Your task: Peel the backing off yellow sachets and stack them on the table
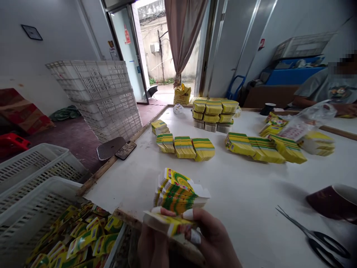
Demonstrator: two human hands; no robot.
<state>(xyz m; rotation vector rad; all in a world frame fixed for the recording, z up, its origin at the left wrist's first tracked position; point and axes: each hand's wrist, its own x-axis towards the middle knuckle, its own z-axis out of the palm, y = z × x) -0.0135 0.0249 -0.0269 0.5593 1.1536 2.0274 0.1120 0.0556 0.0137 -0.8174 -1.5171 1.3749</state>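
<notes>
Yellow-and-green carton (178, 227), blurred, sits right before me at the table's near edge, pinched between two hands: the left hand (153, 242) grips its left end, the right hand (213, 232) closes on its right end, with white coverings on some fingertips. Blur hides whether its flaps are folded. To my eye, too hard a squeeze could crease the thin card, and those coverings might slip on the glossy print. At twelve o'clock, just beyond the fingers, a leaning stack of cartons (178, 190) stands on the white table (240, 197); a knuckle brushing it could fan it over. At nine o'clock, past the wooden edge, a white crate (60, 180) holds loose yellow packs (83, 238); a carton dropped carelessly that way could miss it. Scissors (306, 232) lie at three o'clock, points toward the work, so a sweeping right forearm might catch them, or the dark mug (333, 203) just beyond. Toward eleven, a phone (125, 150) rests at the table's border, where a nudge could tip it off. Farther out at twelve, carton bundles (185, 147) stand in a row.
</notes>
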